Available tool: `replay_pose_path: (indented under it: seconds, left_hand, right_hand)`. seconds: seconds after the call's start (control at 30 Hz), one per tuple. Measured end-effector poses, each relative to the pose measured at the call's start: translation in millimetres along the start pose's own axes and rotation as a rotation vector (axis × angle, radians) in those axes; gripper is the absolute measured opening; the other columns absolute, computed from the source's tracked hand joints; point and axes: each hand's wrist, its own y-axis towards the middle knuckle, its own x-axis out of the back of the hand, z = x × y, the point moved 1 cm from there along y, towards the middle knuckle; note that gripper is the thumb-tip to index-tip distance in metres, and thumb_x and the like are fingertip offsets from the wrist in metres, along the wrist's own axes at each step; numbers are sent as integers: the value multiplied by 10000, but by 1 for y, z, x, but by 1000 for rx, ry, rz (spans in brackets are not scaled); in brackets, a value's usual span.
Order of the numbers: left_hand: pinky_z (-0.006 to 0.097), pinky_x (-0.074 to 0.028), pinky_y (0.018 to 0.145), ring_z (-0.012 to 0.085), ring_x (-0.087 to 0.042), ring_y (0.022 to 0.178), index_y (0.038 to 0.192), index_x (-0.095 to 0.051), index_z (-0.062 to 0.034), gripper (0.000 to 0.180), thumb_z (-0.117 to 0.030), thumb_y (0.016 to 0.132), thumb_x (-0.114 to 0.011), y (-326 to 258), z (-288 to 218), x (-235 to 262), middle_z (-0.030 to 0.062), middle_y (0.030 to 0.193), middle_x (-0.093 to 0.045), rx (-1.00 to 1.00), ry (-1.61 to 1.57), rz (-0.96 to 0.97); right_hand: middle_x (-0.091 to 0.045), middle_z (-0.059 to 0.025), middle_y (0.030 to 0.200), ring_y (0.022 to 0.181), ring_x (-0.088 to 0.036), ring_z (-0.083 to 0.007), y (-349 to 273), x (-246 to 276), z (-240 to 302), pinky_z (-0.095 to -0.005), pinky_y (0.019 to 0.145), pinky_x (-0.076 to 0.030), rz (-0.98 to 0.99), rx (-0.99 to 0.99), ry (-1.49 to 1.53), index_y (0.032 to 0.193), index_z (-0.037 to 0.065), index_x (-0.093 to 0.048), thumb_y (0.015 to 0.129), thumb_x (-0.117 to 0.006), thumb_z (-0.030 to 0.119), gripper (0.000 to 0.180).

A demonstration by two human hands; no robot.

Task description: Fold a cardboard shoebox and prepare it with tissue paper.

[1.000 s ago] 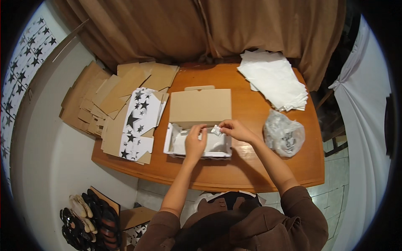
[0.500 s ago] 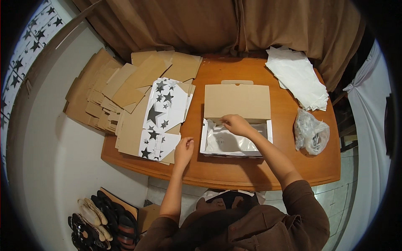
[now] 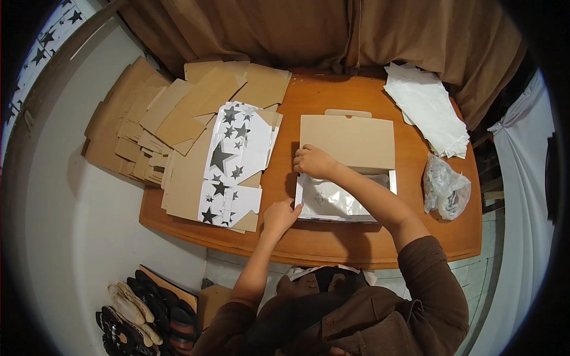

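A cardboard box [image 3: 349,218], white outside and brown inside, lies on the table with its brown lid [image 3: 350,139] raised at the back. Inside it rests a clear, shiny plastic packet [image 3: 335,200]. My left hand [image 3: 281,218] is at the box's front left corner, its thumb against the corner and its other fingers curled. At the hinge end of the lid's left edge, my right hand [image 3: 313,161] has its fingers closed round the cardboard. That forearm passes over the box and hides part of its right side.
Flat brown cardboard blanks [image 3: 136,127] lie piled at the left, with a white star-printed blank [image 3: 240,139] on top. White paper sheets [image 3: 430,110] and a crumpled clear plastic bag [image 3: 446,187] are at the right. Several shoes [image 3: 139,308] stand on the floor at lower left.
My right hand has moved left from inside the box to the lid's left edge. My left hand has moved right, from beside the star-printed blank to the box's front left corner.
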Motion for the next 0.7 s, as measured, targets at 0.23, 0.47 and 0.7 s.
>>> replay_pose_path:
  seconds: [0.23, 0.47, 0.7]
  left_hand:
    - [463, -495, 596, 353, -617, 620, 770, -609, -5, 254, -248, 803, -542, 7, 7, -20, 200, 642, -612, -136, 186, -132]
    - [484, -486, 599, 384, -606, 624, 776, -611, 3, 244, -232, 792, -546, 6, 4, -21, 215, 640, -604, -91, 180, -186]
    - [392, -472, 670, 275, -601, 797, 1063, -593, -33, 300, -215, 827, -558, -7, -1, -11, 134, 855, -619, -326, 222, -492]
  right_hand:
    - [-589, 53, 819, 908, -522, -138, 5, -3, 2, -362, 1005, -312, -157, 84, 8, 820, 141, -653, 763, -526, 141, 139]
    - [-602, 39, 877, 975, -521, -149, -2, -2, 4, -400, 1069, -261, -130, 63, 16, 806, 132, -638, 774, -510, 122, 133]
    - [-617, -30, 978, 993, -546, -237, -62, 30, 8, -373, 918, -407, -329, -229, 436, 1029, 101, -617, 775, -533, 62, 270]
